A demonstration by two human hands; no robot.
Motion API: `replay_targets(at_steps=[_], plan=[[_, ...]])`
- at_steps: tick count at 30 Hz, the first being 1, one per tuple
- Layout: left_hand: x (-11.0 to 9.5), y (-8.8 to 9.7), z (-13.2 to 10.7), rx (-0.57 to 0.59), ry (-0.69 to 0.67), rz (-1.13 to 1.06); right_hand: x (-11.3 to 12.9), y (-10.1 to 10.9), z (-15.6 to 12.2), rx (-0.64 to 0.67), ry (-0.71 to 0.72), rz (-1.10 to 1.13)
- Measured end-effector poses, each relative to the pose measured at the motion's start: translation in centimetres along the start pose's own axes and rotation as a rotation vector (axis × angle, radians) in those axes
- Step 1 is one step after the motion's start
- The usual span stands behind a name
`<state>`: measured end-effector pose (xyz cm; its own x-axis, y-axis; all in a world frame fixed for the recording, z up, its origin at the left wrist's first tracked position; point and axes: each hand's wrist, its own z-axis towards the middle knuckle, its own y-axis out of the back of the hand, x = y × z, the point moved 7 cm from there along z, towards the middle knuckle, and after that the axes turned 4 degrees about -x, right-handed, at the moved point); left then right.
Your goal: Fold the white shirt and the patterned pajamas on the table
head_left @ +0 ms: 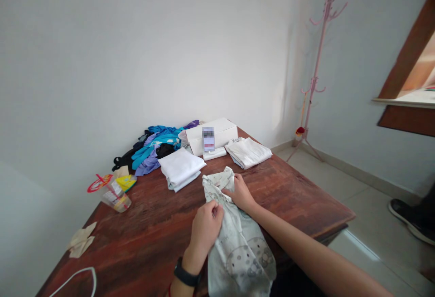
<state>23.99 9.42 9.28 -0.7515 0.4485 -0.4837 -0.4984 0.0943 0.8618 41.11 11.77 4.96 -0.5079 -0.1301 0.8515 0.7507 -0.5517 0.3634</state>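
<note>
Pale printed garment (238,251) lies at the near edge of the desk (152,238), its lower part hanging off. Left hand (207,222) grip pinches a fold; right hand (239,192) grip closes on the upper hem. I judge this piece barely started: two folded white stacks (181,169) (248,152) sit done, coloured heap (154,149) (unsorted) is left. White box (217,131) and cup (114,196) stand well apart, blocking nothing.

Your wooden worktop (152,229) bears a coloured clothes heap (154,147) and white box (222,129) at its far edge, a patterned garment (238,251) at the near edge, and a cup (115,197) at the left edge.
</note>
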Motion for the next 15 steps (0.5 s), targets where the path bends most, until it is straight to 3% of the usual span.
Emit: replay_targets(at_steps=[4,7,9,11,13,15], plan=[[-0.5,-0.3,-2.2,0.113,0.022,0.072,1.8,2.7,-1.5,-0.102,0.027,-0.242],[-1.3,-0.6,-3.4,0.155,0.012,0.148,2.7,3.9,-3.7,-0.03,0.034,-0.187],[-1.9,-0.8,-3.9,0.161,0.009,0.191,2.2,3.8,-5.5,0.103,-0.101,0.029],[-2.5,-1.1,-4.1,0.15,0.019,0.25,1.4,3.3,-7.5,0.187,-0.348,0.347],[-3.1,-1.5,-4.2,0.136,0.033,0.309,0.9,3.0,-9.2,0.168,-0.568,0.643],[-3.6,-1.7,-4.1,0.13,0.028,0.339,0.8,2.9,-10.2,0.087,-0.676,0.848]])
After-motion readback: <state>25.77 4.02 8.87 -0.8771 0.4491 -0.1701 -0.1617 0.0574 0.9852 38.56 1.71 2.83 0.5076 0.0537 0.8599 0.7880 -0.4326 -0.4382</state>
